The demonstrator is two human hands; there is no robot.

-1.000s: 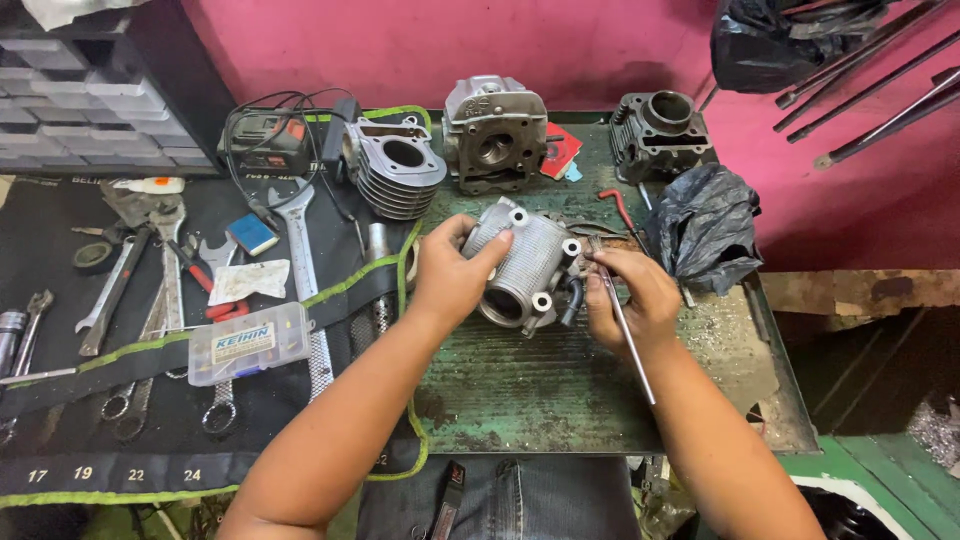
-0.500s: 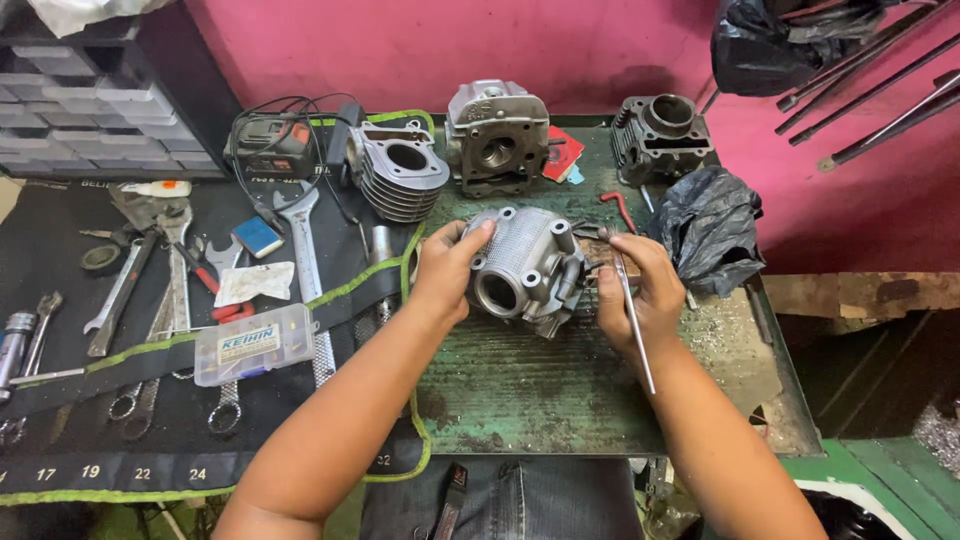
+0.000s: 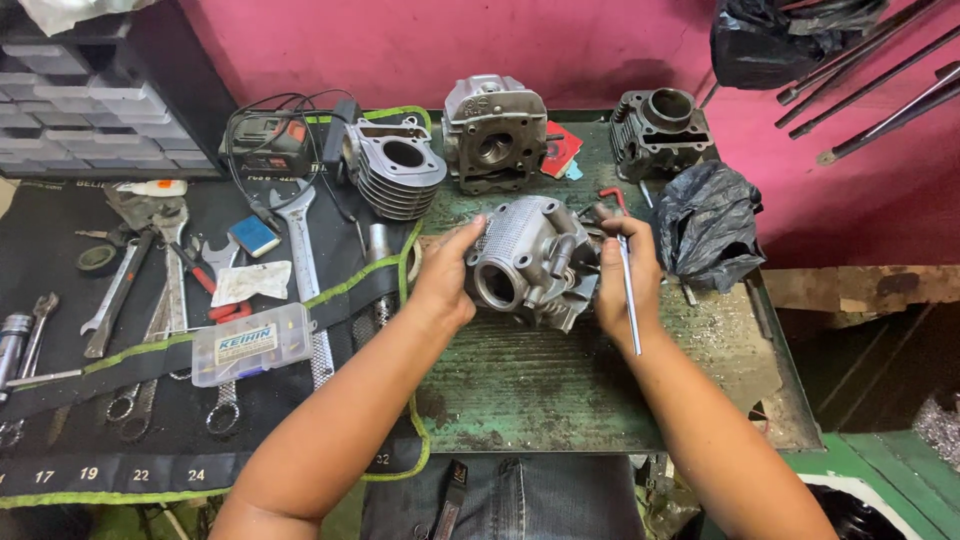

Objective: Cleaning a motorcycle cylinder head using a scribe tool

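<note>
A grey metal cylinder head [image 3: 525,262] is held between both hands over the worn green workbench [image 3: 560,390]. My left hand [image 3: 445,275] grips its left side, thumb on top. At its right side, my right hand [image 3: 628,275] steadies the part while pinching a thin metal rod tool with a red tip [image 3: 628,290] that points down toward me. A round port on the head faces the camera.
At the back stand a finned cylinder [image 3: 395,175], a second cylinder head [image 3: 493,130] and a dark cylinder block [image 3: 660,130]. A black plastic bag [image 3: 708,225] lies at the right. A black tool mat [image 3: 150,340] at the left holds several wrenches and a clear plastic box [image 3: 250,343].
Both hands have turned and tilted the cylinder head, so its ribbed top and round port now face up toward the camera. The rod stays in my right hand.
</note>
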